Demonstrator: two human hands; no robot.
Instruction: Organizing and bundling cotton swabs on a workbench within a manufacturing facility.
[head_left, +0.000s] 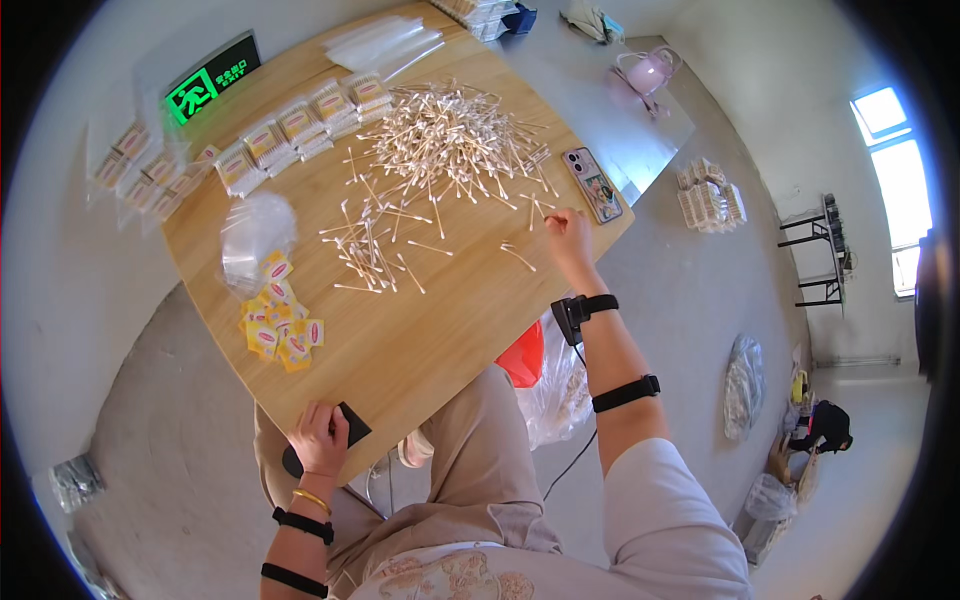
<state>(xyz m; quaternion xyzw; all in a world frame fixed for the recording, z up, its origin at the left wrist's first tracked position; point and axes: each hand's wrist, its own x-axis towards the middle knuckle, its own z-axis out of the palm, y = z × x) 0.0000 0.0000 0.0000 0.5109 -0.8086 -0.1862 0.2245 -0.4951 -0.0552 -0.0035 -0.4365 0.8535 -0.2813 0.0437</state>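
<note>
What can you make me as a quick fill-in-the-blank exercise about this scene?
1. The phone lies on the person's ____ side of the wooden tabletop.
2. The small packets are white and ____.
3. The larger heap of cotton swabs lies ____ (nearer/farther) from the person than the smaller heap of cotton swabs.
4. The left hand is ____ (closer/farther) in relation to the packets than the right hand.

Missing words: right; yellow; farther; closer.
</note>
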